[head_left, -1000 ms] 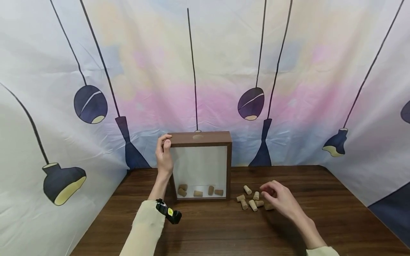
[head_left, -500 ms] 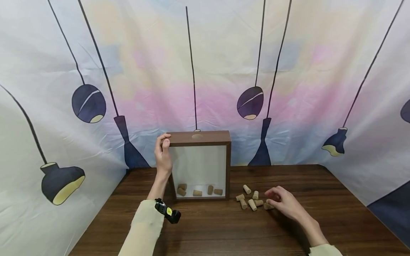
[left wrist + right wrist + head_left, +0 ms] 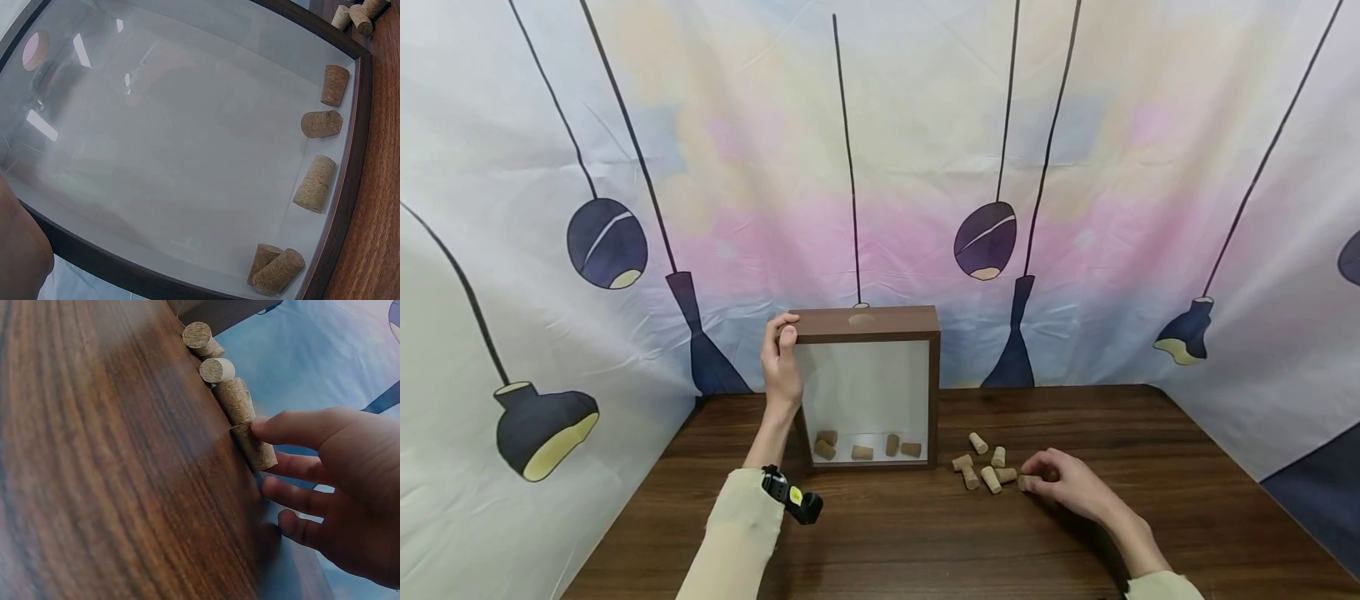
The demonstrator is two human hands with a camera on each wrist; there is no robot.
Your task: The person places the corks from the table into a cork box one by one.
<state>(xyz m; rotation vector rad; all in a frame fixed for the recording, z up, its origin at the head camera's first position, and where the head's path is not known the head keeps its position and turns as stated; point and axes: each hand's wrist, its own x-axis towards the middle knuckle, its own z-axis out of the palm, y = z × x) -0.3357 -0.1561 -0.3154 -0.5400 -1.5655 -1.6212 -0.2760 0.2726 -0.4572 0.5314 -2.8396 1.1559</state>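
Note:
A brown-framed shadow box (image 3: 935, 400) with a clear front stands upright on the table, a round hole (image 3: 861, 320) in its top. My left hand (image 3: 782, 371) grips its upper left corner, thumb at the front and fingers over the top edge. Several cork stoppers lie along the box's bottom inside, one cork (image 3: 314, 184) near the middle of that row. To the right of the box, my right hand (image 3: 1072, 485) pinches a cork stopper (image 3: 256, 450) between thumb and index finger, low at the table. The other fingers of that hand are bent loosely beside it.
Several loose corks lie in a cluster between the box and my right hand, among them a pale cork (image 3: 977, 443) at the back. The dark wooden table (image 3: 880, 542) ends at a cloth backdrop (image 3: 1075, 333) printed with hanging lamps.
My right hand drew back slightly to the right, then came down on the rightmost cork and pinched it. The left hand and the box stay in place.

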